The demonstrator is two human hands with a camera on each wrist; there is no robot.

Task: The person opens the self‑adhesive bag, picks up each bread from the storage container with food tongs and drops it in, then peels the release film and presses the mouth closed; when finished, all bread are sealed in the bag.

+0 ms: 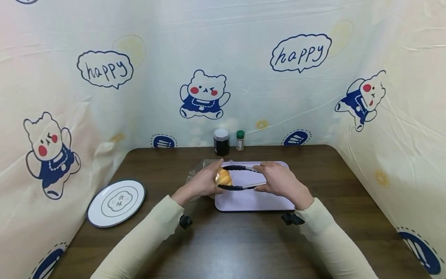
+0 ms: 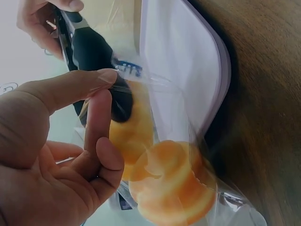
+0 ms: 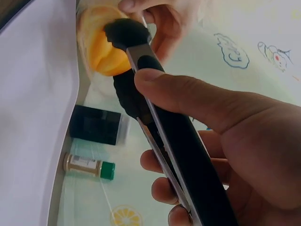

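Observation:
My left hand (image 1: 205,180) pinches the rim of a clear plastic bag (image 2: 237,209) between thumb and forefinger. A golden bread roll (image 2: 171,183) lies in that bag. Behind it, a second yellow roll (image 2: 138,125) is by the dark tips of the tongs. With thumb on one arm and fingers on the other, my right hand (image 1: 278,180) grips black-and-silver tongs (image 3: 181,150). Their tips lie either side of a roll (image 3: 101,44) at the bag's mouth; how firmly they press cannot be told. Below both hands is a pale lilac tray (image 1: 254,203).
A dark jar with a pale lid (image 1: 221,142) and a small green-capped shaker (image 1: 240,140) stand at the table's back edge. On the left lies a white plate with a blue rim (image 1: 101,213). Printed cloth (image 1: 244,97) hangs around the wooden table (image 1: 230,240).

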